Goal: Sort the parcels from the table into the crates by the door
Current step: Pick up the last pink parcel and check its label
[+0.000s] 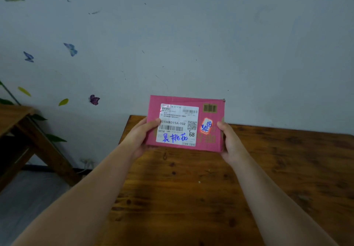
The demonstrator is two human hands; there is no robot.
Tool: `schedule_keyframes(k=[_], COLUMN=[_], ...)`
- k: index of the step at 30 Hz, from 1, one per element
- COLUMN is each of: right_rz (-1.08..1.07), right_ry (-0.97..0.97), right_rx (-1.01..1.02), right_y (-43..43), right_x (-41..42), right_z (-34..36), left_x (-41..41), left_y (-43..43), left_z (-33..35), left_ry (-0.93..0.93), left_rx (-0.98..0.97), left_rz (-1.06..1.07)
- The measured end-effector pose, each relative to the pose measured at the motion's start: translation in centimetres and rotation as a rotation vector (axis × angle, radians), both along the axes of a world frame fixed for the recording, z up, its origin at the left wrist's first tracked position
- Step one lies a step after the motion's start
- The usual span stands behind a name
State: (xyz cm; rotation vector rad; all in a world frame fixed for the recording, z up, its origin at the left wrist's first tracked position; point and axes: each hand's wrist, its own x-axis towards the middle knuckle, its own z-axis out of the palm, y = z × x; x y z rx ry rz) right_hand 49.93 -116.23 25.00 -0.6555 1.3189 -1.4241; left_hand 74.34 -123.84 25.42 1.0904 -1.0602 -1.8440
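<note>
A flat pink cardboard parcel (208, 130) is held up above the far edge of the wooden table (191, 197), its labelled face turned toward me. A white shipping label with blue handwriting covers its left half, and an orange sticker sits to the right. My left hand (140, 140) grips the parcel's left edge, thumb lying across the label. My right hand (230, 143) grips the right edge, thumb on the front face. No crates or door are in view.
A grey wall with butterfly and leaf stickers stands directly behind the table. A second wooden table (13, 117) with slanted legs is at the left, over a grey floor (28, 197). A white cable lies by the wall base.
</note>
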Motion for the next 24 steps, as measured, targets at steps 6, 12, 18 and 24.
schedule_keyframes(k=[6,12,18,24], right_rz=[-0.088,-0.191,-0.284,-0.360], right_ry=[-0.037,0.032,0.121,0.072], right_rx=[-0.015,-0.063,-0.083,-0.092], right_y=[2.3,7.6,16.0,27.2], right_x=[-1.5,-5.6,-12.6,-22.0], right_z=[-1.0,-0.9,-0.9,-1.3], left_x=[-2.3,-6.9,-14.1,-24.6], left_y=[0.9,4.0,10.4,20.5], left_z=[0.0,1.0,1.8,0.8], left_ry=[-0.015,-0.011,0.011,0.022], left_rx=[-0.022,-0.111,-0.173,-0.136], left_rz=[-0.043,-0.157,-0.268,-0.306])
